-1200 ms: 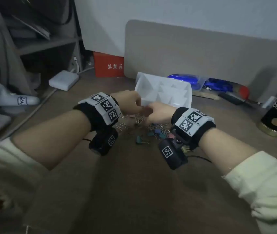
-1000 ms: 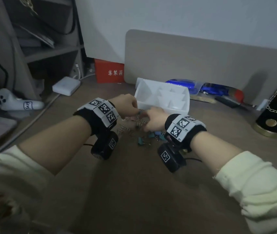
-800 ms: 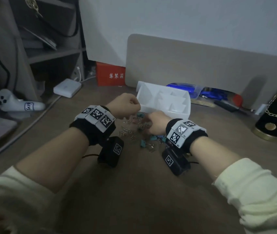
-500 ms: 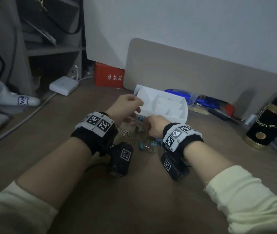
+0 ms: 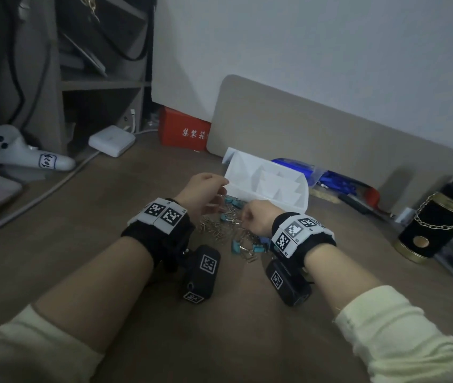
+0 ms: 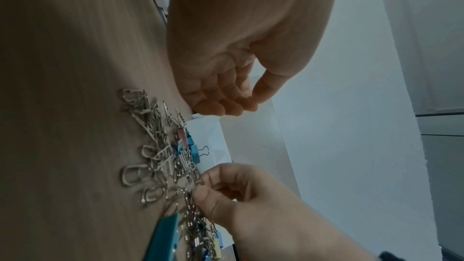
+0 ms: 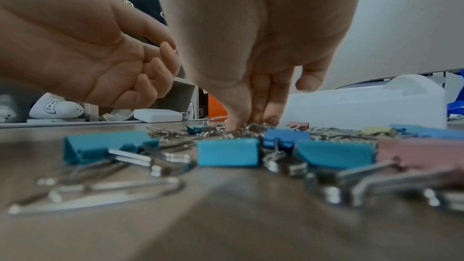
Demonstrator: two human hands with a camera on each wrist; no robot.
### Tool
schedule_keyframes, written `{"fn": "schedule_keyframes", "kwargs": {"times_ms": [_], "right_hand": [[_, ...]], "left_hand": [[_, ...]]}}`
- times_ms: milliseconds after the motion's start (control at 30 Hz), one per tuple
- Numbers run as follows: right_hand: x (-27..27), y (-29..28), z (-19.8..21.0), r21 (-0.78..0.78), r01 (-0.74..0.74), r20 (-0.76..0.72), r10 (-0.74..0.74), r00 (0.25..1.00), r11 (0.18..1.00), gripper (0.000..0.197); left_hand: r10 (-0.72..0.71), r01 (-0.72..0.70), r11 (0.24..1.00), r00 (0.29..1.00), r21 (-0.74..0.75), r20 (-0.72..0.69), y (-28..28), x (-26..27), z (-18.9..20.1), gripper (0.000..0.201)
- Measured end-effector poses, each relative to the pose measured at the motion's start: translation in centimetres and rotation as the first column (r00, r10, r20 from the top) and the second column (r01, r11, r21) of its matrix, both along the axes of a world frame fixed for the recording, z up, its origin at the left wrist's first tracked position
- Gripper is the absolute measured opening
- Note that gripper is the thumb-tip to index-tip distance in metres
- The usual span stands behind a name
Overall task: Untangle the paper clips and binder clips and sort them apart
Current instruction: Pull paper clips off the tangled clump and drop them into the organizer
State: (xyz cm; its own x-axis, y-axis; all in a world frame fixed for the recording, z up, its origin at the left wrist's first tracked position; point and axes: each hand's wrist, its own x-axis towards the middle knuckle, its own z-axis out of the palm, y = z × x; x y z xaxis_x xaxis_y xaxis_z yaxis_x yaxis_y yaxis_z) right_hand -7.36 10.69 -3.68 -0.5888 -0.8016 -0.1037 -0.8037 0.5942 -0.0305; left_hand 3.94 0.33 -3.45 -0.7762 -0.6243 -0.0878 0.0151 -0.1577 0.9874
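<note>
The right hand is down in the tangle of paper clips and binder clips lying on the table, its grip pinched together on a wire clip at the heap's far edge, just in front of the white divided tray. The left hand hovers above and to the left, fingers loosely curled and holding nothing. The tray lies straight beyond the right hand, so a short lift forward would likely carry the clip there; the right hand is the nearer.
</note>
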Motion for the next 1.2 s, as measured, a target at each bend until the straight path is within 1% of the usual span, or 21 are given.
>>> {"fn": "schedule_keyframes", "kwargs": {"times_ms": [67,133,200,267,300,367,400,433,467,533,600,633,733,900,933,1000,1033,1100,1133,1167,1200], "right_hand": [[0.2,0.2,0.4,-0.041,0.038,0.008,-0.037,0.999,0.998,0.015],[0.5,0.5,0.9,-0.077,0.046,0.033,-0.044,0.998,0.996,0.016],[0.4,0.9,1.6,-0.119,0.042,0.096,-0.030,0.995,0.992,0.017],[0.3,1.1,2.6,-0.235,0.081,0.196,-0.035,0.980,0.969,0.016],[0.3,1.2,3.2,-0.317,0.106,0.249,-0.025,0.968,0.943,0.018],[0.8,1.2,4.4,-0.489,0.161,0.382,0.044,0.923,0.858,0.019],[1.2,1.1,4.8,-0.552,0.182,0.432,0.091,0.897,0.814,0.018],[1.8,1.0,5.1,-0.589,0.183,0.451,0.133,0.882,0.787,0.017],[2.3,0.7,5.1,-0.603,0.170,0.451,0.156,0.879,0.779,0.017],[3.2,0.0,4.6,-0.596,0.143,0.440,0.173,0.881,0.790,0.016],[3.7,-0.6,3.8,-0.586,0.169,0.469,0.161,0.869,0.792,0.011],[3.9,-0.8,3.4,-0.588,0.188,0.489,0.161,0.857,0.787,0.014],[4.2,-1.3,2.4,-0.600,0.200,0.528,0.195,0.827,0.774,0.022],[4.5,-1.7,1.1,-0.591,0.168,0.555,0.246,0.795,0.789,0.025],[4.6,-1.6,1.1,-0.604,0.156,0.559,0.276,0.782,0.782,0.024],[5.0,-1.4,1.2,-0.673,0.180,0.576,0.357,0.735,0.717,0.019],[4.9,-1.4,1.2,-0.717,0.182,0.541,0.372,0.755,0.673,0.017],[4.3,-1.4,1.1,-0.771,0.155,0.432,0.329,0.840,0.617,0.017],[3.9,-1.3,0.9,-0.771,0.148,0.407,0.300,0.863,0.620,0.018],[3.6,-1.2,0.7,-0.751,0.147,0.406,0.274,0.872,0.644,0.020],[3.3,-1.1,0.4,-0.714,0.148,0.424,0.253,0.870,0.685,0.022]], "left_hand": [[0.002,-0.002,1.000,1.000,-0.008,-0.006,0.1,0.1,0.1,0.007],[-0.003,0.003,1.000,1.000,-0.007,-0.024,0.3,0.1,0.2,0.006],[-0.003,0.003,1.000,1.000,-0.009,-0.030,0.4,0.2,0.3,0.006],[-0.001,0.001,1.000,1.000,-0.001,-0.021,0.5,0.1,0.3,0.007],[-0.009,0.009,1.000,1.000,0.018,-0.015,0.6,0.0,0.3,0.008],[-0.055,0.055,0.995,0.998,0.085,-0.011,0.7,0.1,0.3,0.018],[-0.086,0.087,0.988,0.996,0.131,-0.012,0.8,0.2,0.5,0.024],[-0.118,0.119,0.975,0.993,0.185,-0.018,0.9,0.4,0.6,0.030],[-0.147,0.150,0.958,0.989,0.243,-0.032,1.1,0.6,0.9,0.034],[-0.187,0.207,0.913,0.978,0.353,-0.088,1.5,1.0,1.3,0.038],[-0.211,0.254,0.883,0.966,0.394,-0.148,1.7,1.1,1.4,0.035],[-0.214,0.259,0.883,0.964,0.391,-0.156,1.7,1.0,1.2,0.034],[-0.155,0.202,0.894,0.977,0.399,-0.147,2.0,0.8,0.4,0.045],[-0.071,0.124,0.865,0.989,0.485,-0.126,1.3,0.6,-0.9,0.038],[-0.043,0.096,0.860,0.992,0.501,-0.116,0.9,0.5,-1.2,0.035],[0.035,0.028,0.845,0.994,0.534,-0.106,0.1,0.3,-1.7,0.031],[0.081,-0.013,0.837,0.992,0.547,-0.101,-0.3,0.3,-1.9,0.030],[0.149,-0.089,0.826,0.987,0.557,-0.063,-1.0,0.2,-2.2,0.029],[0.165,-0.116,0.826,0.985,0.551,-0.040,-1.3,0.3,-2.3,0.028],[0.173,-0.132,0.827,0.985,0.546,-0.024,-1.5,0.3,-2.4,0.026],[0.172,-0.135,0.828,0.985,0.544,-0.017,-1.7,0.3,-2.5,0.025]]}}
